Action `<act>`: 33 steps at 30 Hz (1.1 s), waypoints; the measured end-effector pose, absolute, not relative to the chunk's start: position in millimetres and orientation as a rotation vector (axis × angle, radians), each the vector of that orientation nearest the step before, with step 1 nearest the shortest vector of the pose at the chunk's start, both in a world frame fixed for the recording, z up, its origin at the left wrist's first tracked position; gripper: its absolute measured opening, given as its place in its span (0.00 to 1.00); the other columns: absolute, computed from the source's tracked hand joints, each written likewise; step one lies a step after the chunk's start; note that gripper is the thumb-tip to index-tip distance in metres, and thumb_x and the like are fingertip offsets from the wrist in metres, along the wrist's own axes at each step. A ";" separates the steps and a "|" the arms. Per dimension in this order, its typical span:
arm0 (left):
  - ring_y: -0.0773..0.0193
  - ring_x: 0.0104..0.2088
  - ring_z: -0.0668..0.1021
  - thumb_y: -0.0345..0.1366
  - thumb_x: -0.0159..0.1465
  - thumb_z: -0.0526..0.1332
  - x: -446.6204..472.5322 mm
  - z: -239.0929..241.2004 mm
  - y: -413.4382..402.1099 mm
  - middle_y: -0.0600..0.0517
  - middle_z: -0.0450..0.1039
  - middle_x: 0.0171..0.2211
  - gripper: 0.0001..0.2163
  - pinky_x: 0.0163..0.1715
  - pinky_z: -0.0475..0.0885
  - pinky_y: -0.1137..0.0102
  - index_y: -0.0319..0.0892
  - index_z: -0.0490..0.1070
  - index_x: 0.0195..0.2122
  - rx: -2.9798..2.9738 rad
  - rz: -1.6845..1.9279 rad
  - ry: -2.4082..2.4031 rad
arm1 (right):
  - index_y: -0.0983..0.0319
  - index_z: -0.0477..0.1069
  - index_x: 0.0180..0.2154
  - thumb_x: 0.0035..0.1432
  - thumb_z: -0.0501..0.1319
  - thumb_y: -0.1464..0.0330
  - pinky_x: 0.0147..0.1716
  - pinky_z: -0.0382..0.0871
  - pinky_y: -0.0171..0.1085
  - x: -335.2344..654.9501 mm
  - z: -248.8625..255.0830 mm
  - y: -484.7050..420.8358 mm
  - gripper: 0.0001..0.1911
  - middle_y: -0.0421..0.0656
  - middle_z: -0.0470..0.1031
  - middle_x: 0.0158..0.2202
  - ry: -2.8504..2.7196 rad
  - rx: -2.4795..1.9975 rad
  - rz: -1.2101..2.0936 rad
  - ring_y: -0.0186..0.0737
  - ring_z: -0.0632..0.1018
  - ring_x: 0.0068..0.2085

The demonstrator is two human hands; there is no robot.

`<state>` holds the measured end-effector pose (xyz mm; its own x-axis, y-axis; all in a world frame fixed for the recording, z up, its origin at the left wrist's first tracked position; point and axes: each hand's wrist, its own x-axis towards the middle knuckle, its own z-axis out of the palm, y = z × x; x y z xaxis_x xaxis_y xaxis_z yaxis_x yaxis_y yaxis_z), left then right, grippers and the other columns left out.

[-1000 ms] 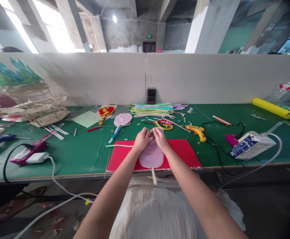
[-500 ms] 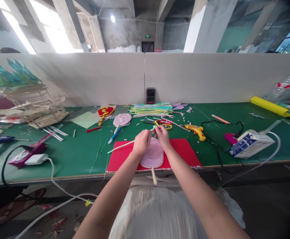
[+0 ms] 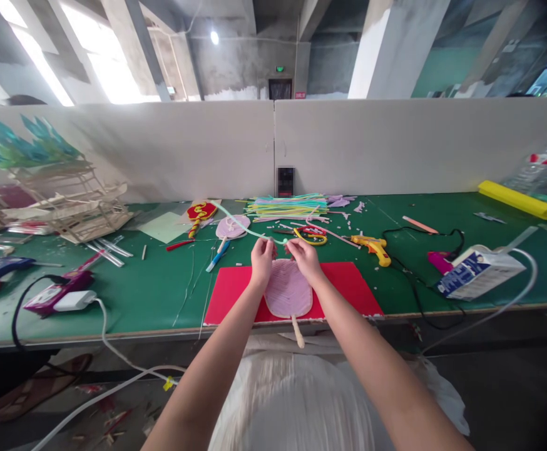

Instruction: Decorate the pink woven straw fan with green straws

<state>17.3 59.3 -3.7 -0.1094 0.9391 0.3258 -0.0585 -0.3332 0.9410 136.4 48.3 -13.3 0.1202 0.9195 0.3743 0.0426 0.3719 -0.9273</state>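
My left hand (image 3: 263,260) pinches a pale green pipe cleaner (image 3: 236,224), whose long free end curves up and to the left. My right hand (image 3: 304,258) has its fingertips closed on the other end, where a small green curl (image 3: 285,241) shows between the hands. Below them a lilac fan-shaped piece (image 3: 288,291) with a pale stick handle (image 3: 298,332) lies on a red board (image 3: 348,291). Scissors with yellow and red handles (image 3: 311,235) lie just beyond my right hand.
A pile of coloured pipe cleaners (image 3: 285,205) lies at the back. Left of it are a second lilac fan (image 3: 234,227), a red-and-yellow fan (image 3: 201,213) and a blue pen-like tool (image 3: 218,255). A yellow glue gun (image 3: 373,248) and a carton (image 3: 480,273) stand right, with cables nearby.
The pipe cleaner's free end has swung from lower left to upper left. My hands have come to sit side by side, with the green curl now visible between them.
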 end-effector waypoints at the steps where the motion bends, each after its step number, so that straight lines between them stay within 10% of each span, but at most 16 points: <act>1: 0.71 0.20 0.65 0.40 0.60 0.54 16.3 -3.9 60.3 0.57 0.61 0.19 0.11 0.22 0.61 0.75 0.41 0.60 0.24 1.332 1.573 1.060 | 0.60 0.69 0.31 0.51 0.58 0.56 0.23 0.65 0.34 135.9 -13.6 47.9 0.13 0.42 0.73 0.28 -1.304 -1.002 0.826 0.40 0.75 0.31; 33: 0.69 0.25 0.69 0.36 0.59 0.55 13.3 -3.9 54.3 0.55 0.66 0.22 0.07 0.27 0.62 0.75 0.41 0.63 0.25 1.550 1.536 1.335 | 0.60 0.65 0.27 0.59 0.51 0.58 0.31 0.64 0.34 137.2 -15.2 45.1 0.15 0.41 0.68 0.26 -1.601 -1.085 0.424 0.38 0.71 0.31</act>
